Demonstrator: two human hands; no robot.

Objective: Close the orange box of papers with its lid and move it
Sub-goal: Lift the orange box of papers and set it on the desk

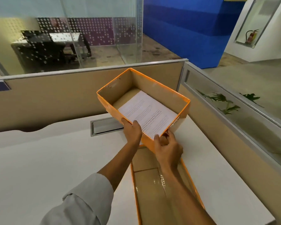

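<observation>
White desk (39, 159), beige partition (55, 95) behind, glass wall at 12 o'clock. Orange box (113, 111) open, tilted, near corner raised off the desk. Papers (146, 112) lie flat inside. Left hand (132, 132): grip closed on the near left wall, thumb over the rim. Right hand (168, 150): grip closed on the near corner. Lid (152, 192) lies inside-up on the desk at 6 o'clock, beneath the forearms, just under the box.

left arm (81, 197): light grey sleeve rolled to the elbow | right arm (183, 189): bare; no sleeve showing
</observation>
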